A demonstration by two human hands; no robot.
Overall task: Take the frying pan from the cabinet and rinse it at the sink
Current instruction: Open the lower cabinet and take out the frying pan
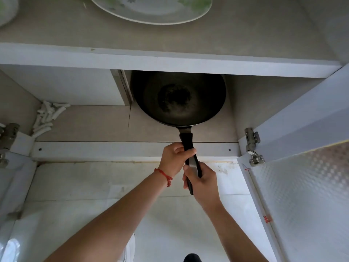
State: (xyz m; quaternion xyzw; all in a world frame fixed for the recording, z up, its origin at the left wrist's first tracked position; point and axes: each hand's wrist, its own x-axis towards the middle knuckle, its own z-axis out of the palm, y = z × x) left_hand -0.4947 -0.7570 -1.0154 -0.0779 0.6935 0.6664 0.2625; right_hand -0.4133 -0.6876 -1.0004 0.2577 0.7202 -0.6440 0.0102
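A black frying pan (178,97) rests on the lower shelf (85,123) of an open cabinet, its bowl partly under the shelf above and its long black handle pointing out toward me. My left hand (172,159), with a red string on the wrist, grips the handle just past the cabinet's front edge. My right hand (203,181) grips the handle's end, right behind the left. Both hands are closed around the handle.
An upper shelf (170,61) carries a large white plate (151,10) with green print. The right cabinet door (302,186) stands open beside my right arm, a metal hinge (253,146) at its top. White cylindrical pieces (47,118) lie in the shelf's left corner.
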